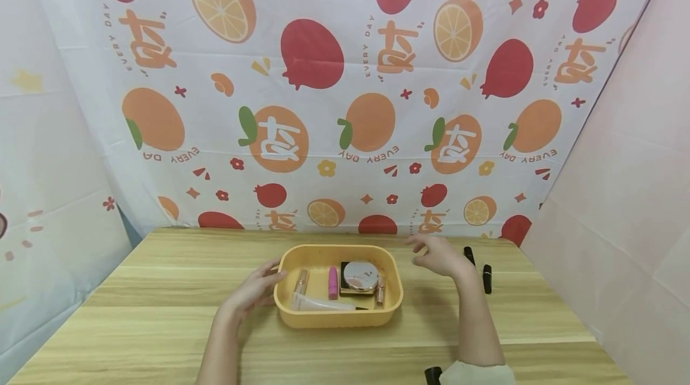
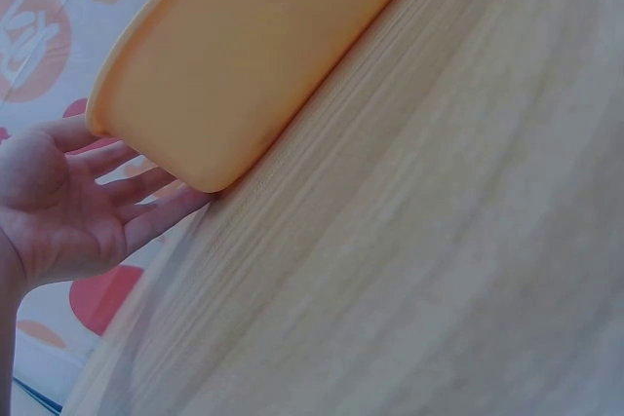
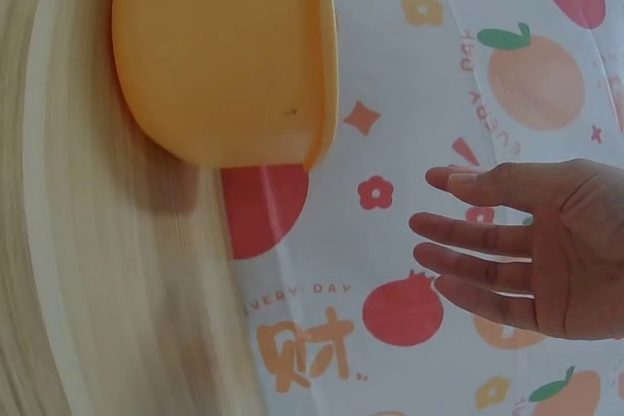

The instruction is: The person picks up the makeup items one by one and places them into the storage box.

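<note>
A yellow plastic basket [image 1: 339, 319] stands on the table. In it lie a pink tube [image 1: 333, 283], a round compact [image 1: 360, 276] on a dark square case, a clear tube [image 1: 326, 305] with a dark end, and two small slim cosmetic tubes, one at the left [image 1: 302, 282] and one at the right [image 1: 380, 290]. My left hand [image 1: 257, 288] touches the basket's left end, thumb at the rim and fairly straight fingers along the outside. My right hand [image 1: 439, 256] hovers apart from the basket's right end, fingers loosely bent, holding nothing; its palm shows in the right wrist view.
Two black slim cosmetic tubes, one farther back [image 1: 469, 254] and one nearer [image 1: 487, 279], lie right of my right forearm. A black object [image 1: 433, 375] shows beside my right sleeve at the front edge. A fruit-printed cloth [image 1: 345, 151] hangs behind the wooden table [image 1: 135, 313].
</note>
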A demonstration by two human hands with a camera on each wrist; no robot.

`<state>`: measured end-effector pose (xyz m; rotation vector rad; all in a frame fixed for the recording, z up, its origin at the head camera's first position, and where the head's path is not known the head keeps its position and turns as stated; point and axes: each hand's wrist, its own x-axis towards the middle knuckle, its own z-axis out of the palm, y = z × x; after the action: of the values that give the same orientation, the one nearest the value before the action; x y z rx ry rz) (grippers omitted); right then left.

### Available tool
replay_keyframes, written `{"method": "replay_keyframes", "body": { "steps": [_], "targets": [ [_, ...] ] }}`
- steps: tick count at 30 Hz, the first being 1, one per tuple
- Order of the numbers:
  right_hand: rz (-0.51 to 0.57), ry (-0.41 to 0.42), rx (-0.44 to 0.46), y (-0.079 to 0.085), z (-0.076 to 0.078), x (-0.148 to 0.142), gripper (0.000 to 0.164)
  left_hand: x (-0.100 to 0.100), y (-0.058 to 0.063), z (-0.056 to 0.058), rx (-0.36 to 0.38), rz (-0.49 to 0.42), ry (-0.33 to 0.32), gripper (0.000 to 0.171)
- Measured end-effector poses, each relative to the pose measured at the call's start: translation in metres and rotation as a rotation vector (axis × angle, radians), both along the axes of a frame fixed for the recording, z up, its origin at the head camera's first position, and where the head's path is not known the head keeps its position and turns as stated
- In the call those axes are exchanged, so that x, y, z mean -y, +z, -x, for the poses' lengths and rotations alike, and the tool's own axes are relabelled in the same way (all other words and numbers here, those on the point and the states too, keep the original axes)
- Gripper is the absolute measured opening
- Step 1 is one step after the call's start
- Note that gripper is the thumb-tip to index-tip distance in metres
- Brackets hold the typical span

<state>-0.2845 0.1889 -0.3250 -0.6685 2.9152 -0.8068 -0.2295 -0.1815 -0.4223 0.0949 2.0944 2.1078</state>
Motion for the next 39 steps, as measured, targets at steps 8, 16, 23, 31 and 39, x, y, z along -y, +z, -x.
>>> {"method": "replay_keyframes", "body": {
  "steps": [8,16,23,31,39],
  "targets": [
    [-0.027,-0.027,-0.013,-0.005,0.007,-0.010,0.032,0.001,0.001,-0.001,0.006,0.001,-0.007,0.056],
    [-0.024,-0.039,-0.009,-0.015,0.017,-0.019,0.031,0.004,-0.002,0.002,-0.015,0.011,-0.031,0.061],
    [-0.026,-0.078,-0.007,-0.020,0.020,-0.027,0.029,0.009,-0.016,0.012,0.001,-0.003,-0.019,0.072],
    [-0.003,-0.175,-0.020,-0.025,0.025,-0.039,0.034,0.004,-0.006,0.005,-0.007,0.012,-0.031,0.063],
    [0.012,-0.288,0.000,-0.029,0.034,-0.049,0.036,0.000,-0.001,-0.001,0.000,0.005,-0.017,0.056]
  ]
}}
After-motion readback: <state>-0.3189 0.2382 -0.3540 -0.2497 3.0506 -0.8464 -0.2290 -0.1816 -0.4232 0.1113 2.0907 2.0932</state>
